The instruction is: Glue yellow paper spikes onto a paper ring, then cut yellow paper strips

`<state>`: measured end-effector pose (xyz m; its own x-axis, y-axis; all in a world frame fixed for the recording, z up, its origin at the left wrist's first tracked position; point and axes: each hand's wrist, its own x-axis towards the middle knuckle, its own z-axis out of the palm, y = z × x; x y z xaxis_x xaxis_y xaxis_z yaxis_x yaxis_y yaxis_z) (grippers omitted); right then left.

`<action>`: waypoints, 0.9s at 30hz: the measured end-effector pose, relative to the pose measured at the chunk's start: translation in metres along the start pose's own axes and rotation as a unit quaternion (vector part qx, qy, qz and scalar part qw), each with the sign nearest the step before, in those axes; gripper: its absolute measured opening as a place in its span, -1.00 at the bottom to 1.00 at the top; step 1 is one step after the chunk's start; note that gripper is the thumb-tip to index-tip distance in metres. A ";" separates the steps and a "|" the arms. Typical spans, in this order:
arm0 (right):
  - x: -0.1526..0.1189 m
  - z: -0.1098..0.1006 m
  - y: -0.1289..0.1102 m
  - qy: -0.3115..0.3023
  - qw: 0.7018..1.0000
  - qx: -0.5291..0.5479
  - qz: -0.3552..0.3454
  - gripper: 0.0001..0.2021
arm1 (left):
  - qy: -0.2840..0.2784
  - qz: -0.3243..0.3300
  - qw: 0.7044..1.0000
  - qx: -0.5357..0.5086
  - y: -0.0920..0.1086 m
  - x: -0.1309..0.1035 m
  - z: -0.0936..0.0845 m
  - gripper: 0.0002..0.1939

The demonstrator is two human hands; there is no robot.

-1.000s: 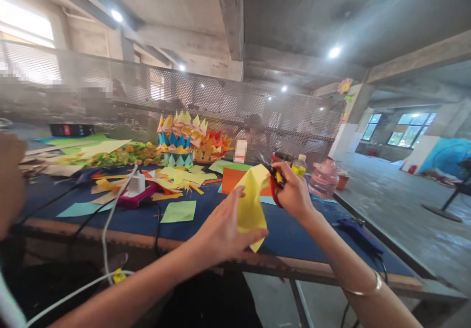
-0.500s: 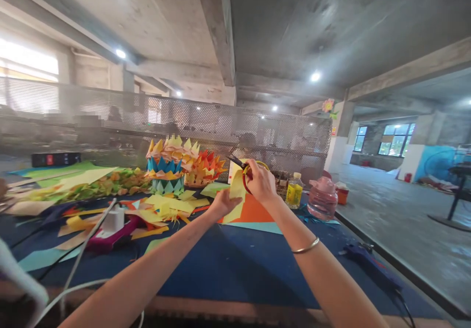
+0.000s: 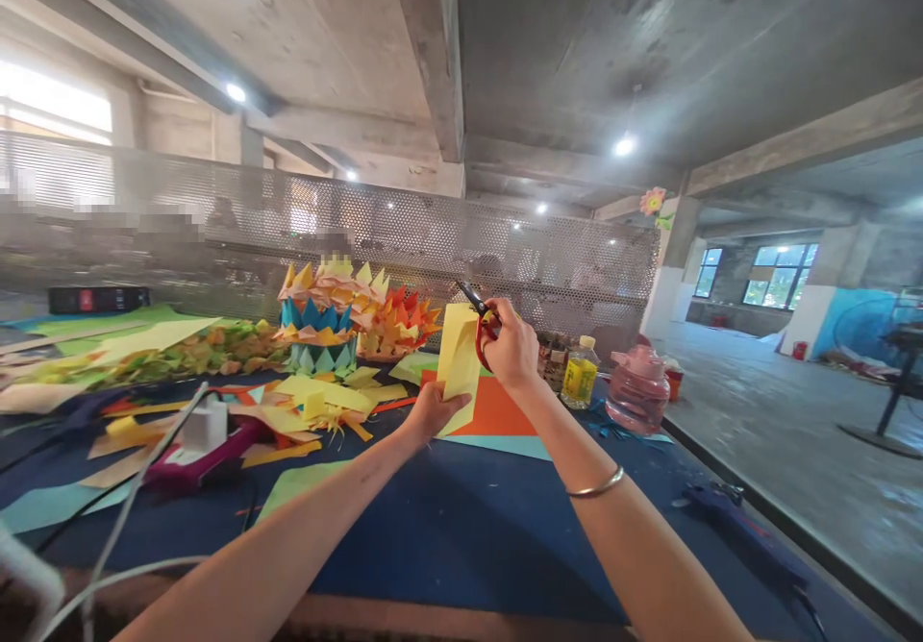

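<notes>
My left hand (image 3: 433,411) pinches the lower end of an upright strip of yellow paper (image 3: 457,349). In my right hand (image 3: 513,346) are scissors (image 3: 472,296) with dark blades and a red and yellow handle. The blades point up and left, beside the strip's top edge; I cannot tell whether they touch it. Below my hands, an orange sheet (image 3: 501,407) lies on a light blue sheet (image 3: 505,446) on the dark blue table (image 3: 461,536). My fingers hide part of the scissor handle.
Paper crowns (image 3: 317,325) stand behind the yellow scraps (image 3: 324,402) at left. A power strip (image 3: 206,455) with a white plug lies nearer me. To the right are a yellow-labelled bottle (image 3: 579,373), a pink jug (image 3: 638,387) and a blue corded tool (image 3: 750,531).
The yellow strip, curled before, now stands flat and upright. The scissors have shifted slightly, their blades tilting up more steeply. Both hands still hold the same things.
</notes>
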<state>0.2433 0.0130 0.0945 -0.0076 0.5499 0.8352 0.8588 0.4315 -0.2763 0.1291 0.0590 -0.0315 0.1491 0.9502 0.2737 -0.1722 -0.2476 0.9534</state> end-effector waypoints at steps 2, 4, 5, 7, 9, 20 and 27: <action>-0.002 -0.001 -0.002 0.006 0.999 0.033 0.000 -0.69 | 0.005 -0.011 1.000 -0.010 0.002 -0.002 0.000 -0.74; -0.004 -0.003 -0.001 0.013 0.997 0.078 0.001 -0.66 | 0.012 -0.022 0.999 -0.029 0.004 -0.002 -0.004 -0.74; -0.006 -0.004 0.001 0.015 0.994 0.105 0.004 -0.65 | 0.016 -0.027 0.999 -0.040 0.006 -0.001 -0.006 -0.74; -0.010 -0.005 0.008 0.014 0.986 0.166 0.019 -0.66 | 0.028 -0.034 0.997 -0.068 0.012 0.002 -0.014 -0.74; -0.016 -0.003 0.017 -0.004 0.972 0.229 0.049 -0.67 | 0.044 -0.040 0.993 -0.104 0.019 0.005 -0.023 -0.74; -0.064 -0.007 0.044 -0.446 0.749 0.444 0.208 -0.38 | 0.027 -0.053 0.962 -0.268 0.053 0.011 -0.059 -0.76; -0.070 -0.003 0.043 -0.518 0.697 0.451 0.207 -0.38 | 0.016 -0.075 0.952 -0.295 0.053 0.013 -0.061 -0.73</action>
<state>0.2822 -0.0090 0.0252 -0.6217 0.7804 -0.0677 0.2306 0.0997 -0.9679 0.0626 0.0694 0.0149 0.1874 0.9739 0.1278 -0.6697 0.0315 0.7420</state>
